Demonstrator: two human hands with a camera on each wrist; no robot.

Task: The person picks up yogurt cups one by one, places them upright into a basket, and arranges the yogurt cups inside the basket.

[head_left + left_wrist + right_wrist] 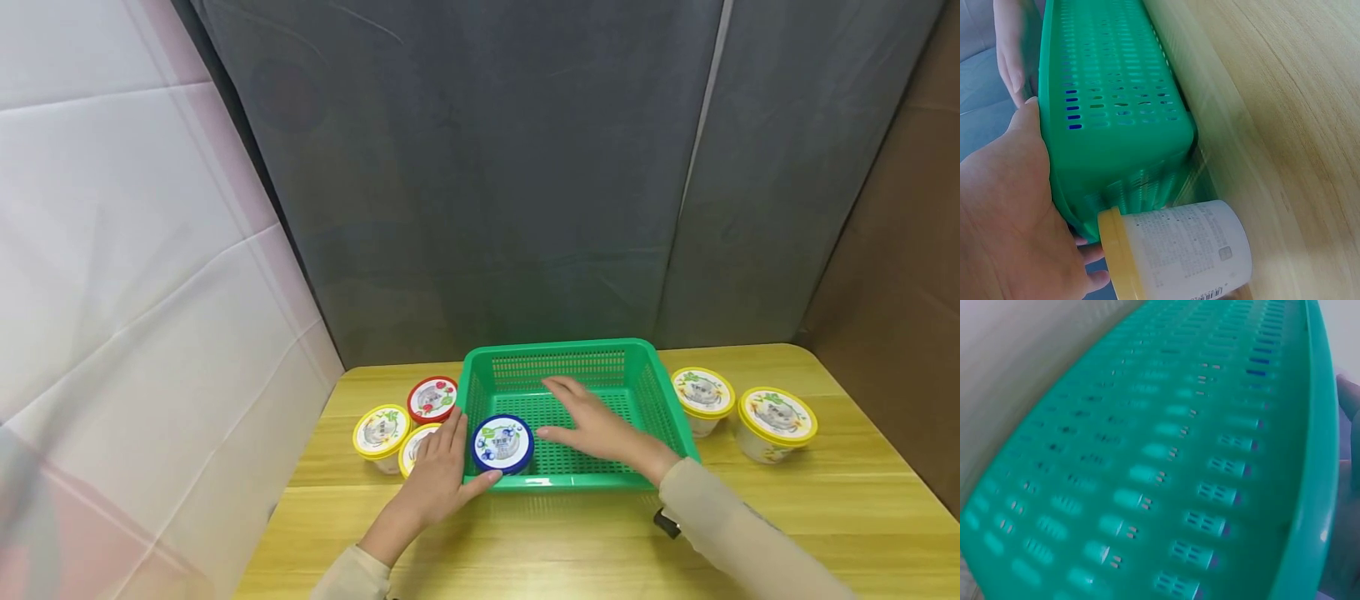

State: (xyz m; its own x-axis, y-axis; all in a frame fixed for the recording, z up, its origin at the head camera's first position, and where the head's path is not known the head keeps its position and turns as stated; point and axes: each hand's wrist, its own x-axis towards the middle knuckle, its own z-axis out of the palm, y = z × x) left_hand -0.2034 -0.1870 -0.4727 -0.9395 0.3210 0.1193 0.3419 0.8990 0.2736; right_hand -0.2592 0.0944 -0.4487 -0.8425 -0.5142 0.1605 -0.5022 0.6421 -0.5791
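A green perforated basket (pixel 570 482) sits on the table. Inside it, at the front left corner, stands a tub with a blue lid (pixel 502 444). My left hand (pixel 438 479) rests at that corner from outside, its fingers extended along the left rim and its thumb at the front rim. Partly under those fingers is a yellow-lidded tub (pixel 415 446), which the left wrist view shows as a white tub (pixel 1188 250) beside the fingertips. My right hand (pixel 596 429) hovers over the basket's middle, thumb and fingers spread apart, holding nothing. The basket wall (pixel 1147 456) hides most of it in the right wrist view.
Left of the basket stand a red-lidded tub (pixel 432 399) and another yellow-lidded tub (pixel 382 431). To its right are two more yellow-lidded tubs, one nearer (pixel 702 393) and one farther out (pixel 777 417). A dark curtain (pixel 487 183) hangs behind the table (pixel 555 550).
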